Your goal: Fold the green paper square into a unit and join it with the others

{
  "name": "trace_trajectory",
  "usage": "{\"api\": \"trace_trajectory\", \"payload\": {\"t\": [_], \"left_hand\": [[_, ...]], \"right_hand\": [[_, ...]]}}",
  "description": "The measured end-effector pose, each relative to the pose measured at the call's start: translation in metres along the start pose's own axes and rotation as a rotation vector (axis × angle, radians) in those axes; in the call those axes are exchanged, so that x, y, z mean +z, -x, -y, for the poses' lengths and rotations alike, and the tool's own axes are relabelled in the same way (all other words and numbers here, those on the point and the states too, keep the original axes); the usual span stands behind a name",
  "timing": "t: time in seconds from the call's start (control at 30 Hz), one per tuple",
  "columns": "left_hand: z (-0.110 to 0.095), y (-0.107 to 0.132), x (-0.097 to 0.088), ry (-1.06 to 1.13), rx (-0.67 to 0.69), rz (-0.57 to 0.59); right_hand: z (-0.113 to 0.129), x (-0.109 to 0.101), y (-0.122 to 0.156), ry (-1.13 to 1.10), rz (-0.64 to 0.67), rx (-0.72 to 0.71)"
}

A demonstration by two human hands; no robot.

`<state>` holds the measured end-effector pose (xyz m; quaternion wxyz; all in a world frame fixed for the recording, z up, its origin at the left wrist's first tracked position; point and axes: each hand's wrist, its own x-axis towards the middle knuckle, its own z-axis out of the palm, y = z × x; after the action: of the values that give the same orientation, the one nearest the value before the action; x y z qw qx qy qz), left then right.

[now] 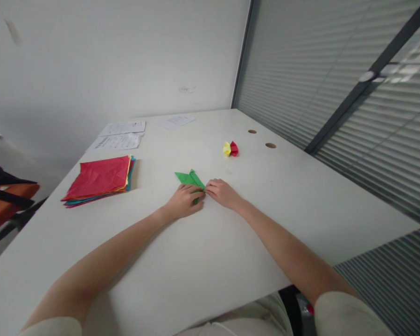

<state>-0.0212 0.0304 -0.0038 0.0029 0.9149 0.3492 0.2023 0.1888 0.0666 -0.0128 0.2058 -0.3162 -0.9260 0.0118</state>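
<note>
A folded green paper lies on the white table, pointing away from me. My left hand rests on its near end with fingers curled down, pressing the paper. My right hand meets it from the right, fingers pinched on the paper's near corner. Part of the green paper is hidden under both hands.
A stack of coloured paper sheets, red on top, lies at the left. A small yellow and red folded piece sits farther back. Printed sheets lie near the wall. Two round holes mark the table. An orange chair stands at left.
</note>
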Motion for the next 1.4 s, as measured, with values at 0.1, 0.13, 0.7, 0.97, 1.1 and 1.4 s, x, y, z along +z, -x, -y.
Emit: {"api": "trace_trajectory", "payload": {"t": [0.1, 0.13, 0.7, 0.97, 1.1, 1.4], "left_hand": [[-0.001, 0.0, -0.001, 0.007, 0.008, 0.006], [-0.001, 0.0, -0.001, 0.012, 0.011, 0.007], [0.001, 0.001, -0.001, 0.034, 0.013, 0.013], [-0.002, 0.0, -0.004, 0.047, -0.025, 0.026], [0.001, 0.0, 0.0, 0.075, -0.02, 0.004], [0.005, -0.001, 0.005, 0.152, -0.027, -0.044]], "right_hand": [[0.0, -0.001, 0.0, -0.11, -0.029, 0.04], [0.0, -0.002, 0.001, -0.144, -0.037, 0.053], [-0.011, 0.003, 0.004, -0.349, -0.1, 0.1], [-0.017, 0.006, 0.004, -0.362, -0.104, 0.06], [-0.015, 0.005, 0.003, -0.335, -0.107, 0.072], [-0.011, 0.001, 0.004, -0.29, -0.067, 0.084]]}}
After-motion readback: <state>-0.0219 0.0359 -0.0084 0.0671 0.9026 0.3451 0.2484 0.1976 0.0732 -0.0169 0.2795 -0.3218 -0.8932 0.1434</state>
